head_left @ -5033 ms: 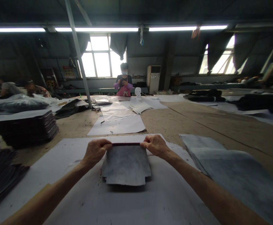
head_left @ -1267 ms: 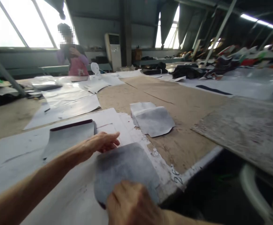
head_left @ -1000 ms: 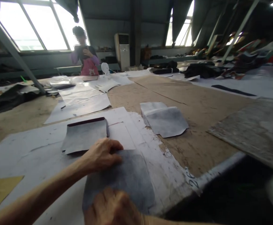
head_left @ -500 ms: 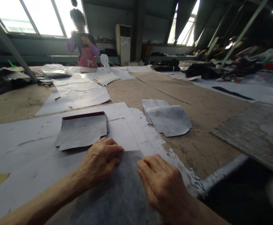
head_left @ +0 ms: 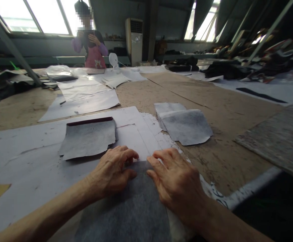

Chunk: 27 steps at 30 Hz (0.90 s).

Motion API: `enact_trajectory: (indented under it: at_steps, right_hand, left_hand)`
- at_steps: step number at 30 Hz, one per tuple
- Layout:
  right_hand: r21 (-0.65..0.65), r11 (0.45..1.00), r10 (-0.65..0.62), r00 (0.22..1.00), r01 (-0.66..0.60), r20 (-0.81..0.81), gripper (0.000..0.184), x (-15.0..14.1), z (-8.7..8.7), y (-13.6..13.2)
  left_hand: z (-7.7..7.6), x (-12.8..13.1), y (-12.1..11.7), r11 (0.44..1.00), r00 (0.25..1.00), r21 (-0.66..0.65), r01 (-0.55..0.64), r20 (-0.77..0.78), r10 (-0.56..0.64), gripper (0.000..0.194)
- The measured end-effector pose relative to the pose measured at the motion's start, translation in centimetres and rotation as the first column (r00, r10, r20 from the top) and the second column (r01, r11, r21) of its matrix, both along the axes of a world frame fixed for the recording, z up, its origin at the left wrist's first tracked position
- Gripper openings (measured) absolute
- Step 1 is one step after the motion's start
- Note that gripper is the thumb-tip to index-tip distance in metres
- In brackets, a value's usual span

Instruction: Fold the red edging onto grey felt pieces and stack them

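Observation:
A grey, felt-like sheet (head_left: 133, 208) lies in front of me, its far edge between my two hands. My left hand (head_left: 114, 169) is at the far left corner, fingers curled over the edge and thumb resting on the sheet's face. Across from it, my right hand (head_left: 178, 179) pinches the far right corner between thumb and bent fingers. Just beyond my left hand sits a small stack of grey pieces (head_left: 88, 139) with a dark red strip along its back edge. More grey pieces (head_left: 186, 126) lie loosely stacked beyond my right hand.
White paper (head_left: 35, 141) with a torn right edge covers the brown tabletop (head_left: 227, 134). A grey speckled board (head_left: 277, 137) lies right, beside a dark gap. Further off are white sheets (head_left: 86, 97), a small white fan (head_left: 113, 60) and a person in a pink apron (head_left: 95, 58).
My right hand has shifted up and slightly inward along the sheet's far edge. The left hand has moved slightly right, narrowing the space between them. The view has tilted a little.

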State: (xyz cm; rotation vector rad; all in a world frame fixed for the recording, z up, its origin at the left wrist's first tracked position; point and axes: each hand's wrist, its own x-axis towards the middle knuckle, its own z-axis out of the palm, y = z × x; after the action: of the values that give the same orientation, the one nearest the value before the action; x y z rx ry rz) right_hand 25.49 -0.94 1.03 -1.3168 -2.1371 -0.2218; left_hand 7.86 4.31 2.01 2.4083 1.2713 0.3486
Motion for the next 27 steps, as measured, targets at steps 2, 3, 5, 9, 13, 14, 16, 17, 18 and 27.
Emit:
enact_trajectory:
  at_steps: [2, 3, 5, 9, 13, 14, 16, 17, 18, 27]
  right_hand:
    - [-0.113, 0.992, 0.064, 0.994, -0.053, 0.089, 0.019, -0.3, 0.1, 1.1]
    - [-0.161, 0.984, 0.096, 0.987, -0.074, 0.129, 0.019, -0.4, 0.1, 1.6]
    - [-0.223, 0.969, 0.148, 0.972, -0.106, 0.181, 0.015, -0.4, 0.1, 2.2]
    - [-0.177, 0.969, 0.201, 0.963, -0.170, 0.179, 0.010, 0.1, 0.2, 2.7]
    - [-0.096, 0.959, 0.281, 0.948, -0.268, 0.153, 0.019, 0.7, 0.0, 3.1]
    - [-0.090, 0.952, 0.302, 0.941, -0.291, 0.150, 0.022, 0.9, -0.1, 3.2]
    - [-0.081, 0.933, 0.361, 0.919, -0.352, 0.162, 0.023, 1.3, -0.3, 3.5]
    - [-0.075, 0.919, 0.393, 0.903, -0.386, 0.174, 0.023, 1.5, -0.3, 3.7]
    - [-0.070, 0.907, 0.422, 0.887, -0.416, 0.189, 0.023, 1.7, -0.3, 3.8]
    - [-0.089, 0.853, 0.513, 0.796, -0.514, 0.321, 0.023, 2.7, 0.4, 3.7]
  left_hand:
    - [-0.2, -0.1, 0.0, 1.000, 1.000, -0.007, -0.007, 0.030, 0.008, 0.028]
    - [-0.3, -0.3, 0.0, 1.000, 0.999, -0.005, -0.006, 0.046, 0.006, 0.026]
    - [-0.4, -0.7, 0.1, 1.000, 0.997, -0.001, -0.008, 0.076, 0.008, 0.022]
    - [-0.6, -1.6, 0.3, 0.999, 0.991, -0.016, -0.033, 0.132, 0.035, 0.014]
    - [-1.0, -1.9, 0.0, 1.000, 0.976, 0.006, -0.010, 0.217, 0.009, 0.009]
    - [-1.2, -2.0, -0.1, 0.999, 0.973, 0.039, 0.004, 0.231, -0.013, 0.010]
    - [-1.5, -2.1, -0.4, 0.987, 0.969, 0.158, 0.043, 0.232, -0.080, 0.014]
    - [-1.7, -2.2, -0.4, 0.970, 0.968, 0.235, 0.069, 0.221, -0.122, 0.018]
    - [-1.8, -2.3, -0.5, 0.947, 0.965, 0.306, 0.099, 0.201, -0.166, 0.022]
    - [-2.0, -3.4, 0.1, 0.835, 0.912, 0.427, 0.347, 0.052, -0.406, 0.033]
